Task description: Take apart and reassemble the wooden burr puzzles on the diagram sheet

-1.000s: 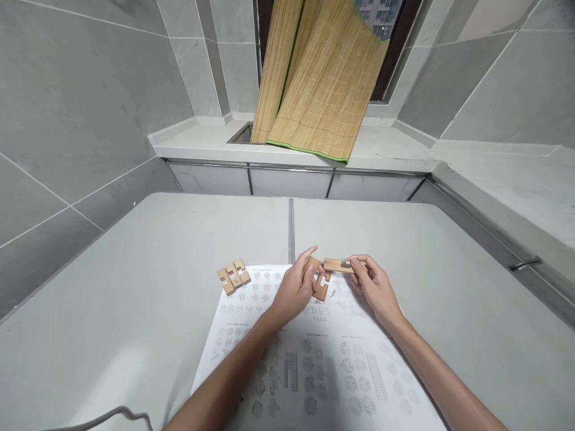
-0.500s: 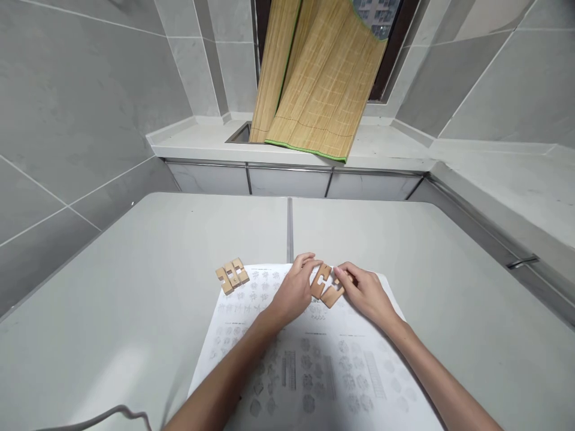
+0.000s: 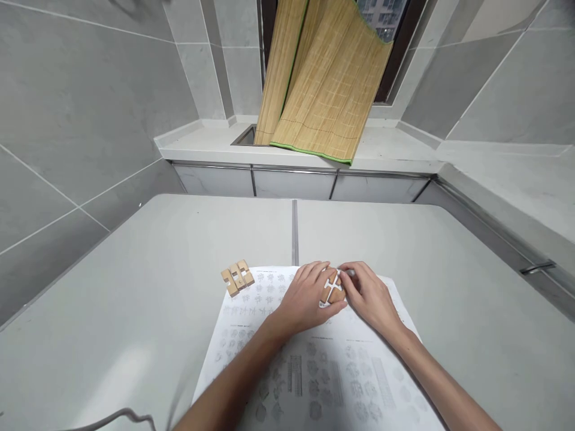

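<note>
My left hand (image 3: 309, 296) and right hand (image 3: 368, 293) are bare: no gloves, and I see no rings on the fingers that show. Both forearms are uncovered right down to the lower edge of the view, with no sleeve or cuff in sight. Neither wrist carries a watch, band or bracelet. The fingers are slim. My nails are too small in this view to tell how they are kept.

We had one head cam, looking forward and down, close over the bench (image 3: 135, 311), facing the tiled wall (image 3: 81, 102).
</note>
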A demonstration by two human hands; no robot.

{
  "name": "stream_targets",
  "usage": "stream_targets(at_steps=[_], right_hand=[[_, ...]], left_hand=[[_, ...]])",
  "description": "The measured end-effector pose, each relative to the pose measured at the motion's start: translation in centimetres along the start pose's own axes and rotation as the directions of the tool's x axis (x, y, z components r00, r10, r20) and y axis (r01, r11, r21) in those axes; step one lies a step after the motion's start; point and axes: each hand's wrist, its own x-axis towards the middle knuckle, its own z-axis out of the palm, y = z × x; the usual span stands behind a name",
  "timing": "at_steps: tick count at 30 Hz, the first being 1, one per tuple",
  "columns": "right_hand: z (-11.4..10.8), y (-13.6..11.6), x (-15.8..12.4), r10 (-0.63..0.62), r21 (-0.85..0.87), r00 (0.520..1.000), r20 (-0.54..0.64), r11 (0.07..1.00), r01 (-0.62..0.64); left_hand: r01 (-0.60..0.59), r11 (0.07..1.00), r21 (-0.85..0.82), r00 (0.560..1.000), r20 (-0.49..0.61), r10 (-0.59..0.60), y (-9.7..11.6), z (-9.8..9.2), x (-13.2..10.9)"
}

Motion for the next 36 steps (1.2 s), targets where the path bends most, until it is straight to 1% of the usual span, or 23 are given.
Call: stream_targets(at_steps=[4, 10, 15, 18, 22, 26, 28, 32, 36], right_hand=[[0.1, -0.5, -0.1, -0.026, 0.002, 0.999, 0.022, 1.000, 0.026], [0.2, -0.9, 0.0, -0.125, 0.116, 0.988, 0.096, 0.987, 0.113], [0.2, -1.2, 0.0, -0.165, 0.228, 0.979, 0.123, 0.964, 0.134], [0.2, -1.4, -0.1, -0.179, 0.236, 0.976, 0.126, 0.961, 0.146], [0.2, -1.2, 0.0, -0.193, 0.191, 0.977, 0.095, 0.966, 0.173], [0.1, -0.9, 0.0, -0.184, 0.141, 0.979, 0.084, 0.975, 0.171], [0.1, -0.8, -0.1, -0.190, 0.127, 0.978, 0.087, 0.976, 0.178], [0.1, -0.9, -0.4, -0.211, 0.118, 0.974, 0.085, 0.973, 0.200], [0.2, -0.9, -0.5, -0.228, 0.115, 0.971, 0.077, 0.969, 0.218]], left_hand=[[-0.016, 0.999, 0.033, 1.000, 0.009, 0.016, 0.0, 0.2, -0.1], [-0.031, 0.999, 0.030, 0.998, -0.050, 0.032, 0.2, 0.1, -0.1], [0.013, 0.999, 0.046, 0.999, -0.036, -0.011, 0.7, -0.8, 0.0], [0.070, 0.993, 0.091, 0.995, -0.074, -0.063, 0.7, -1.2, -0.3], [0.129, 0.980, 0.148, 0.988, -0.106, -0.114, 0.1, -2.1, -1.6], [0.177, 0.955, 0.236, 0.981, -0.125, -0.151, -0.6, -3.9, -3.4], [0.183, 0.942, 0.283, 0.980, -0.131, -0.151, -0.9, -4.7, -4.4], [0.182, 0.912, 0.367, 0.983, -0.095, -0.158, -1.6, -5.8, -6.1], [0.179, 0.867, 0.465, 0.984, -0.070, -0.165, -2.0, -6.4, -7.5]])
